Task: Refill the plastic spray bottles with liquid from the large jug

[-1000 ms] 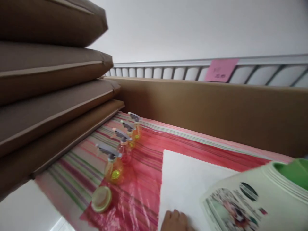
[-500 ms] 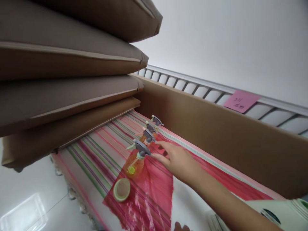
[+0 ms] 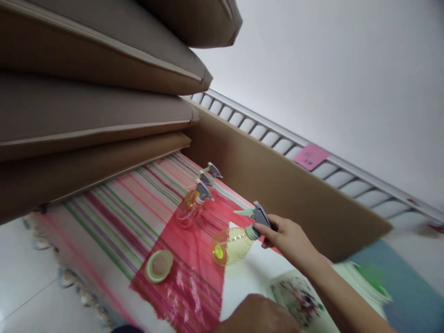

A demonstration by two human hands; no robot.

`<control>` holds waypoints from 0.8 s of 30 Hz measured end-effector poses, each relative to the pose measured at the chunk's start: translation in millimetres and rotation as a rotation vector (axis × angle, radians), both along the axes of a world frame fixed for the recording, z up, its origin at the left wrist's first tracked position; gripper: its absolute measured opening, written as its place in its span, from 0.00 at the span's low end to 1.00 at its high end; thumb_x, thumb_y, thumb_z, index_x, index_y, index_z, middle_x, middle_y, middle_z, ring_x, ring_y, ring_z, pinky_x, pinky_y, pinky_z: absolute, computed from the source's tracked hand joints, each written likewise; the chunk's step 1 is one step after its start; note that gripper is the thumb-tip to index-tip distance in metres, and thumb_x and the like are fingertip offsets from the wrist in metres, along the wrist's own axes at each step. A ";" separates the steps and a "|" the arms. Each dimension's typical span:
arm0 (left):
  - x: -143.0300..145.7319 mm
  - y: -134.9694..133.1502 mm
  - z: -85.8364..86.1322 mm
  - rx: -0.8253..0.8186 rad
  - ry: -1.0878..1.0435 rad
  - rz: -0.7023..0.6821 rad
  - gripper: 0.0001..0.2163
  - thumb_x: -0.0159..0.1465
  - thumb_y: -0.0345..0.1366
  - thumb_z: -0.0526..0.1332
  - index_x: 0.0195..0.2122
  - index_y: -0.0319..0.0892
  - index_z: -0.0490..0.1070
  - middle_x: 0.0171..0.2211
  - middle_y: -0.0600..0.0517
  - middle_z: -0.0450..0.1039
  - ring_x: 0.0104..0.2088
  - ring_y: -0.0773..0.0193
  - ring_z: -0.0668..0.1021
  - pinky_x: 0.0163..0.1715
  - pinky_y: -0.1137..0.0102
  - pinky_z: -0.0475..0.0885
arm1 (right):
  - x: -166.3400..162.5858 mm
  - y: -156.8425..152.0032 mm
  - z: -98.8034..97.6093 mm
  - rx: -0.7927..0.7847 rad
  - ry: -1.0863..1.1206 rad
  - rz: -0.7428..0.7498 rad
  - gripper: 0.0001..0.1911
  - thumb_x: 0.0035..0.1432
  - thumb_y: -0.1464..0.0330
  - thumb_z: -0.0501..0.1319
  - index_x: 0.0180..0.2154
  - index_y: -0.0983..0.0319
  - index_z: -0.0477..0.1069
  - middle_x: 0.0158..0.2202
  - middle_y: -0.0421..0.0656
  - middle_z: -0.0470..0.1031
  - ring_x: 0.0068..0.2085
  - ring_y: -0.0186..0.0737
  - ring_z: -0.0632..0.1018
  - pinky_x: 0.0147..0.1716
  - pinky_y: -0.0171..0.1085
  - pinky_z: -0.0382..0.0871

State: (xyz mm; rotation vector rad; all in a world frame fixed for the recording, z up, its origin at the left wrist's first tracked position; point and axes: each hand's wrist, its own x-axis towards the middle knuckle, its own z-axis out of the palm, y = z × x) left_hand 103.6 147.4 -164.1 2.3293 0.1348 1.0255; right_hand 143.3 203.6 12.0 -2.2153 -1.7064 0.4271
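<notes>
My right hand [image 3: 286, 237] is closed round the neck of a small spray bottle [image 3: 233, 245], just under its grey trigger head. The bottle holds yellowish liquid and hangs tilted above the edge of a white sheet [image 3: 243, 282] and a red plastic film [image 3: 194, 259]. Three more spray bottles [image 3: 199, 193] stand in a row on the film behind it. My left hand [image 3: 258, 317] shows at the bottom edge, only its back visible, fingers hidden, next to a blurred white jug with a printed label [image 3: 298, 296].
A round pale-green lid [image 3: 158, 266] lies on the film at the left. A striped cloth [image 3: 114, 208] covers the surface. Brown cushions [image 3: 86, 115] are stacked at the left. A cardboard wall [image 3: 277, 185] runs behind, with a pink note [image 3: 310, 156] on the rail above.
My right hand reached to the row of spray bottles, took the nearest one and lifted it toward me. The view swung left and tilted; my left hand rose further into view.
</notes>
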 end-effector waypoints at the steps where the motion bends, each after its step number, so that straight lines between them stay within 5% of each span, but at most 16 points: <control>1: -10.4 -0.6 11.5 -0.022 -0.150 0.047 0.01 0.56 0.34 0.63 0.30 0.44 0.73 0.27 0.55 0.79 0.28 0.66 0.79 0.30 0.74 0.71 | 12.8 -9.4 2.9 0.015 0.040 -0.073 0.11 0.52 0.60 0.58 0.25 0.60 0.68 0.17 0.37 0.72 0.23 0.37 0.76 0.25 0.33 0.68; 3: -29.5 0.0 29.0 -0.129 -0.349 0.221 0.01 0.57 0.34 0.61 0.30 0.43 0.72 0.25 0.53 0.77 0.27 0.64 0.77 0.31 0.71 0.72 | 33.3 -26.5 3.7 0.045 0.113 -0.174 0.10 0.51 0.60 0.58 0.26 0.61 0.67 0.17 0.37 0.71 0.21 0.36 0.76 0.24 0.34 0.70; 5: -42.2 3.3 37.3 -0.248 -0.373 0.372 0.09 0.58 0.35 0.61 0.40 0.42 0.70 0.36 0.48 0.77 0.38 0.58 0.77 0.41 0.63 0.71 | 44.8 -40.7 0.3 0.065 0.141 -0.213 0.10 0.51 0.61 0.58 0.27 0.61 0.67 0.19 0.37 0.71 0.20 0.35 0.75 0.23 0.34 0.71; 8: -47.4 11.2 36.5 -0.355 -0.203 0.504 0.32 0.50 0.41 0.68 0.55 0.41 0.59 0.55 0.41 0.65 0.56 0.48 0.66 0.55 0.51 0.61 | 43.9 -56.1 -5.6 0.086 0.161 -0.198 0.11 0.51 0.60 0.58 0.26 0.61 0.67 0.19 0.37 0.71 0.20 0.35 0.75 0.23 0.34 0.71; 10: -46.1 16.1 32.2 -0.384 -0.067 0.531 0.41 0.45 0.43 0.71 0.59 0.41 0.55 0.60 0.40 0.60 0.60 0.45 0.61 0.57 0.48 0.56 | 35.5 -63.0 -8.1 0.095 0.183 -0.172 0.11 0.52 0.60 0.58 0.25 0.60 0.66 0.16 0.36 0.70 0.20 0.36 0.75 0.23 0.33 0.70; 15: -47.1 23.9 26.2 -0.430 0.069 0.521 0.35 0.47 0.36 0.68 0.57 0.43 0.58 0.53 0.44 0.67 0.54 0.50 0.68 0.53 0.54 0.63 | 18.8 -69.3 -9.2 0.082 0.234 -0.112 0.08 0.53 0.62 0.57 0.28 0.60 0.67 0.16 0.34 0.69 0.17 0.32 0.71 0.18 0.31 0.62; 21: -53.4 28.4 34.1 -0.533 -0.002 0.271 0.29 0.45 0.35 0.67 0.51 0.45 0.65 0.47 0.49 0.71 0.48 0.53 0.72 0.50 0.61 0.67 | 39.7 -62.5 6.4 -0.060 0.262 0.288 0.07 0.52 0.65 0.60 0.27 0.62 0.72 0.25 0.37 0.71 0.29 0.35 0.74 0.30 0.34 0.66; 24: -52.1 29.5 37.7 -0.613 -0.028 0.192 0.29 0.45 0.35 0.67 0.51 0.47 0.65 0.45 0.52 0.73 0.44 0.57 0.74 0.46 0.65 0.70 | 51.2 -60.9 9.0 -0.009 0.266 0.288 0.14 0.52 0.63 0.62 0.42 0.59 0.72 0.40 0.41 0.75 0.42 0.40 0.75 0.42 0.38 0.68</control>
